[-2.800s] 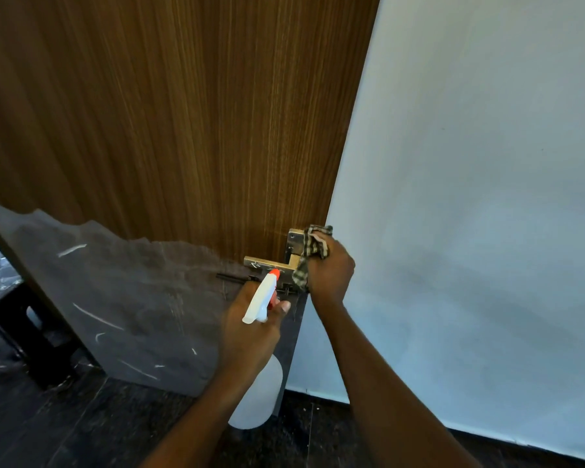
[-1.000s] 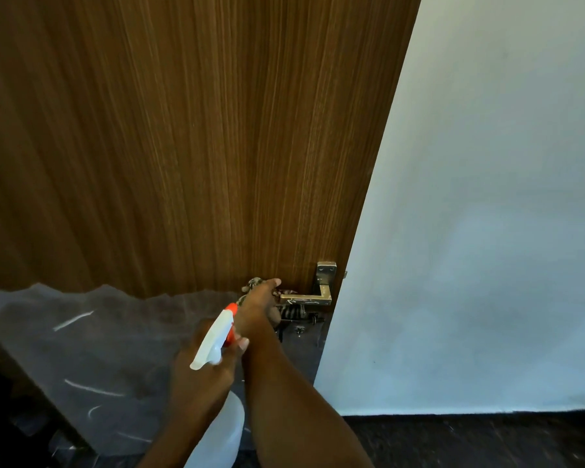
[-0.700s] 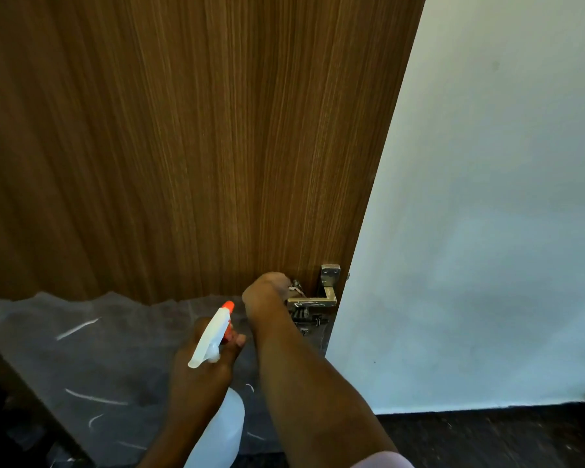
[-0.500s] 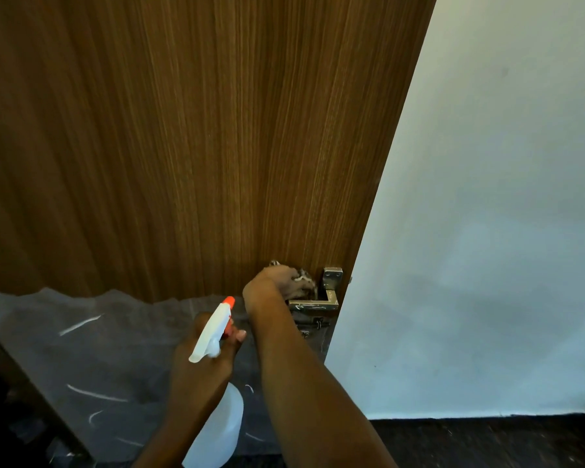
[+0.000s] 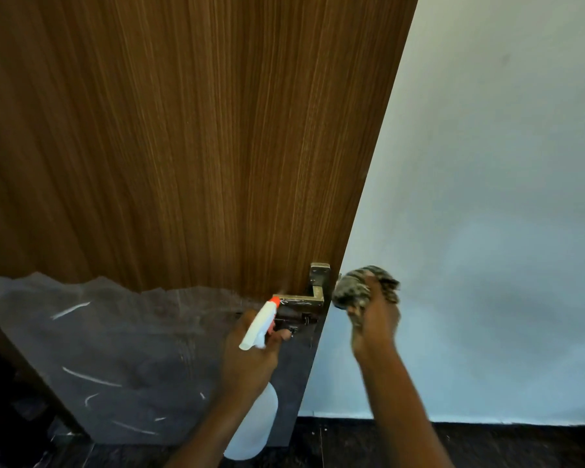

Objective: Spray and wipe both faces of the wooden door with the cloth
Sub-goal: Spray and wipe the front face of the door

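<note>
No text, label, brand, number or sign can be read anywhere in view. The white streaks (image 5: 81, 378) on the grey film (image 5: 142, 332) that covers the lower part of the wooden door (image 5: 183, 130), toward 8 o'clock, are plain strokes that form no letters or digits.

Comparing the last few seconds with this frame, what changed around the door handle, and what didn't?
The right hand, gripping the cloth, came off the door handle it was rubbing and moved right, past the door's edge, in front of the wall. Nothing was picked up or let go. The left hand holds the spray bottle as before, nozzle near the handle.
</note>
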`<state>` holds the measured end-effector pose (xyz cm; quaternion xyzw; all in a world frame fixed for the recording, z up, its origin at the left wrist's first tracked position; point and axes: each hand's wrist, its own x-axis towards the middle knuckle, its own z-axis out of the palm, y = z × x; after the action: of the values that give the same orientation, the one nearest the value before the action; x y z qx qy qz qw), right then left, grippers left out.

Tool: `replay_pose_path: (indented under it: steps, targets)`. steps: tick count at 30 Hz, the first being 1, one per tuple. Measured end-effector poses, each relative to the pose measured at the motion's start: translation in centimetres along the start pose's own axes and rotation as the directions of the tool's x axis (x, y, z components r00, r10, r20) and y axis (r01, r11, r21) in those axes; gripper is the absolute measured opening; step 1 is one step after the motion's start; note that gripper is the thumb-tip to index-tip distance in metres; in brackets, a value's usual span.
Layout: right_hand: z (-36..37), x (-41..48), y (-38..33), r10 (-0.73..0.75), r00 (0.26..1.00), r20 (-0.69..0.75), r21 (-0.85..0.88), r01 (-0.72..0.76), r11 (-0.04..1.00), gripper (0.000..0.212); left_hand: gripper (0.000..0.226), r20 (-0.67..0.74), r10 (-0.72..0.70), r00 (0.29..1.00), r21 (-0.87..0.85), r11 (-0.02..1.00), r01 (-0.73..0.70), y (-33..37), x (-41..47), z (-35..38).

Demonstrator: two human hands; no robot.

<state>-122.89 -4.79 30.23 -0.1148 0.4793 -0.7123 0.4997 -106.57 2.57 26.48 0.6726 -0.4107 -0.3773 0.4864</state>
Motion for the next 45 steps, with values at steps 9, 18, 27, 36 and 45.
replay_pose_path:
  steps: [9, 18, 27, 36, 45]
  targets:
    - [-1.7, 5.7, 0.5, -0.405, 0.499, 0.766, -0.535, 0.844, 0.03, 0.027, 0.049, 0.026, -0.065, 0.998, 0.018, 0.998, 0.065, 1.2, -0.8, 4.3]
    - [1.4, 7.4, 2.7, -0.036, 0.153, 0.988, -0.148, 0.825, -0.545, 0.046, 0.052, -0.033, -0.015, 0.999, 0.061, 0.998, 0.017, 0.7, -1.2, 4.5]
    - [0.7, 8.1, 1.3, 0.103, 0.442, 0.891, -0.305, 0.75, -0.587, 0.03, 0.055, -0.053, -0.047, 0.997, 0.068, 0.996, 0.05, 0.9, -1.9, 5.0]
    - [1.5, 7.4, 2.0, 0.094, 0.345, 0.934, -0.244, 0.808, -0.536, 0.038, 0.048, -0.123, -0.012, 0.992, 0.007, 1.0, 0.013, 0.3, -1.8, 3.4]
    - [2.1, 6.2, 2.7, 0.031, 0.412, 0.91, -0.326, 0.761, -0.561, 0.032, 0.042, -0.106, -0.013, 0.994, -0.079, 0.997, 0.004, 1.2, -1.9, 3.2]
